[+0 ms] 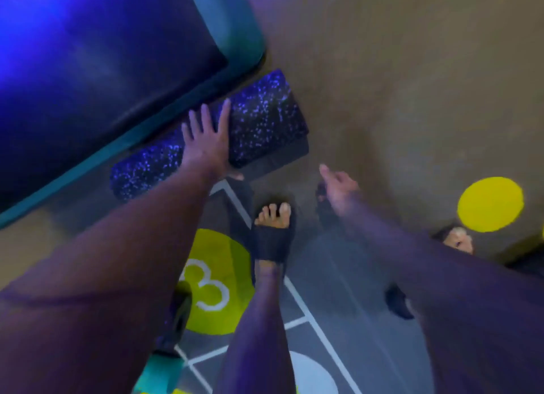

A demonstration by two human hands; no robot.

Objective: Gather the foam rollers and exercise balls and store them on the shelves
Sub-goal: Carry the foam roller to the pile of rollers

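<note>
Frame soft throughout; motion blur and blue light wash out detail.

- Dark padded platform (pixel 88 70) with teal edge fills upper left, cut off by top and left borders; its full shape cannot be told.
- Brown floor (pixel 397 99) gives way near the bottom to grey matting with white lines.
- Foam roller (pixel 265 123), black with blue speckles, lies on the floor just beside the platform's teal edge. Its middle is covered by the wrist.
- Green circle (pixel 223 264) marked with a white "3", partly hidden behind arm and leg.
- Yellow disc (pixel 490 204) on the floor at right.
- Foot (pixel 272 234) in a black open-toed sandal, near the roller's right end.
- Left hand (pixel 206 143): fingers straight and spread, laid flat across the roller's top. Thumb not clearly visible.
- Right hand (pixel 338 184): in the air, well blurred, fingers loosely bent, holding nothing.
</note>
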